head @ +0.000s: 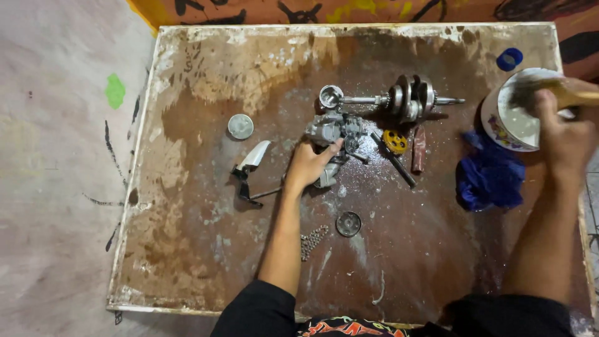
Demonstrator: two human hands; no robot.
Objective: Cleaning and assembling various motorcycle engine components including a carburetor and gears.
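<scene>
Small repair workshop, engine work. Stained, grimy table (pixel 206 249) carries a crankshaft with piston (pixel 399 98), carburetor (pixel 334 128), yellow gear (pixel 394 141), chain piece (pixel 312 240), blue rag (pixel 490 178). Paint-marked floor (pixel 56 187) left.

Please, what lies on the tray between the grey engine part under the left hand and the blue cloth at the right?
In the head view, between the grey engine part and the blue cloth lie a yellow gear, a dark rod and a brown piece.

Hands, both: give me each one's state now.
Left hand: closed on the grey engine part.
Right hand: closed on a wooden-handled brush over the bowl.
</scene>
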